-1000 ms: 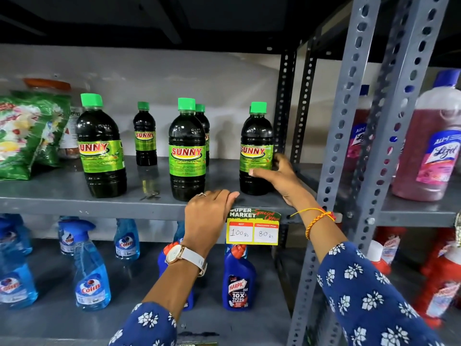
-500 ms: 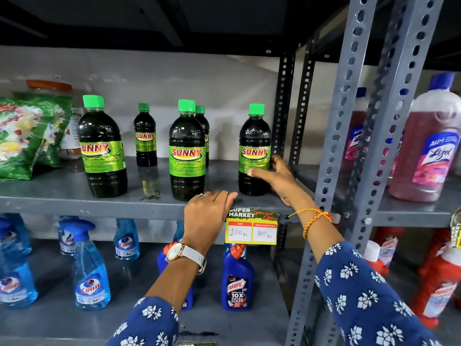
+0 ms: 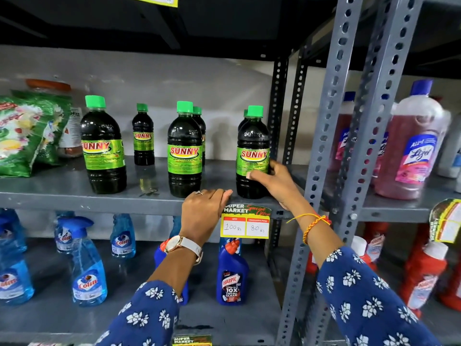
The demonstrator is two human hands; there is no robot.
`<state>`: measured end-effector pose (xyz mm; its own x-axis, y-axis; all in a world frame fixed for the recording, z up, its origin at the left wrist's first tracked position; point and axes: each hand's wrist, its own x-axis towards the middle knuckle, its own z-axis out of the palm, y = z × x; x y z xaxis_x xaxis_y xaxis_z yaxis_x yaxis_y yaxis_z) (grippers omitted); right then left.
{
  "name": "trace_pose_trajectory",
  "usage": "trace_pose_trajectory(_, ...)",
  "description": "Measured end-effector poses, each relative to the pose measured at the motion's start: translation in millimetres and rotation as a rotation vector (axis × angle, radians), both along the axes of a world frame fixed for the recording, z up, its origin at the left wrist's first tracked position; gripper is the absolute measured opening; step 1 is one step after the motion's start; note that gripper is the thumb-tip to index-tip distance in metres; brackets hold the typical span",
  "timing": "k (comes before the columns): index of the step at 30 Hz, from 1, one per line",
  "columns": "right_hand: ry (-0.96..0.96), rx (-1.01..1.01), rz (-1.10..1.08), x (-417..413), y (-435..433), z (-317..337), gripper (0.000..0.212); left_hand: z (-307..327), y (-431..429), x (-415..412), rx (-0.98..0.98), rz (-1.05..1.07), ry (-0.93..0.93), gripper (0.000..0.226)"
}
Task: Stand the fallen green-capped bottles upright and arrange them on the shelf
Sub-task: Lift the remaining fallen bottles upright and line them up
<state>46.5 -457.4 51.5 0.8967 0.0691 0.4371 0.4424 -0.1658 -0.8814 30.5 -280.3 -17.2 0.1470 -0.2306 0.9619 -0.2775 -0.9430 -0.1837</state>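
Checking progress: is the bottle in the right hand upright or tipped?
Upright. The bottle stands on its base on the shelf, green cap up, right hand gripping its lower side.

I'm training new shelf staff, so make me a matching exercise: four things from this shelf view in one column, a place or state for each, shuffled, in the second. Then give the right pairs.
Things
1. right hand
2. left hand
3. price tag
4. Harpic bottle

Places or states
A. stands on the lower shelf, below the price tag
B. rests on the front edge of the shelf
C. grips the rightmost Sunny bottle low on its label
D. hangs from the shelf's front edge, reading 100 and 80

Pairs: 1-C, 2-B, 3-D, 4-A
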Motion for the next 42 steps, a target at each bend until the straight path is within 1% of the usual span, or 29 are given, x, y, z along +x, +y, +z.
trace_pose_trajectory(3, -0.031, 0.005, -0.005, -8.0, -1.5, -1.0, 0.033, 2.6, -0.4, -4.5, 0.005, 0.001, -0.023, 0.038)
trace_pose_trajectory(5, -0.044, -0.002, -0.017, -11.1, -1.9, -1.2, 0.033, 1.8, 0.0, -4.9, 0.001, -0.002, -0.028, 0.041)
trace_pose_trajectory(8, -0.043, -0.014, -0.025, -12.5, -2.5, -1.2, 0.031, 0.6, 0.1, -2.9, -0.013, -0.015, -0.048, 0.056)
trace_pose_trajectory(10, -0.042, -0.013, -0.026, -12.8, -3.0, -1.7, 0.032, 0.0, 0.3, -1.9, -0.011, -0.016, -0.058, 0.060)
trace_pose_trajectory(14, -0.062, -0.017, -0.026, -12.9, -3.3, -1.7, 0.032, -1.5, 0.9, 0.2, -0.005, -0.034, -0.056, 0.060)
trace_pose_trajectory(18, -0.048, -0.017, -0.024, -12.6, -2.5, -1.6, 0.036, -1.4, 0.0, 0.2, -0.011, -0.038, -0.061, 0.059)
trace_pose_trajectory(23, -0.066, -0.055, -0.080, -10.9, -1.4, -4.8, 0.036, 0.2, -0.6, 0.3, -0.016, -0.011, -0.066, 0.046)
trace_pose_trajectory(28, -0.078, -0.078, -0.123, -12.4, 0.3, -5.1, 0.033, 2.8, 1.2, 1.2, -0.049, -0.012, -0.034, 0.053)
trace_pose_trajectory(31, -0.064, -0.093, -0.104, -16.6, -0.2, -2.9, 0.042, 3.0, 1.2, -2.0, -0.079, -0.091, 0.056, 0.058)
trace_pose_trajectory(33, -0.074, -0.085, -0.148, -23.2, 0.3, -3.4, 0.058, 2.7, 14.5, -12.6, -0.139, -0.234, 0.144, 0.063)
trace_pose_trajectory(35, -0.168, -0.056, -0.265, -38.0, 2.5, -6.0, 0.073, 3.4, 42.6, -30.1, -0.230, -0.411, 0.161, 0.061)
trace_pose_trajectory(37, -0.394, -0.041, -0.362, -58.2, 19.0, -9.3, 0.076, 11.8, 83.5, -46.9, -0.302, -0.510, 0.078, 0.055)
trace_pose_trajectory(39, -0.606, -0.061, -0.392, -73.3, 47.7, -7.4, 0.069, 30.0, 126.4, -55.2, -0.387, -0.486, -0.032, 0.053)
trace_pose_trajectory(40, -0.651, -0.080, -0.371, -77.6, 67.0, -3.3, 0.063, 39.1, 147.5, -55.8, -0.440, -0.432, -0.077, 0.052)
trace_pose_trajectory(41, -0.642, -0.094, -0.323, -78.5, 86.9, 2.3, 0.056, 46.4, 166.9, -53.2, -0.486, -0.367, -0.108, 0.050)
trace_pose_trajectory(42, -0.585, -0.101, -0.269, -77.8, 107.4, 7.9, 0.051, 51.1, 184.3, -49.2, -0.515, -0.310, -0.109, 0.047)
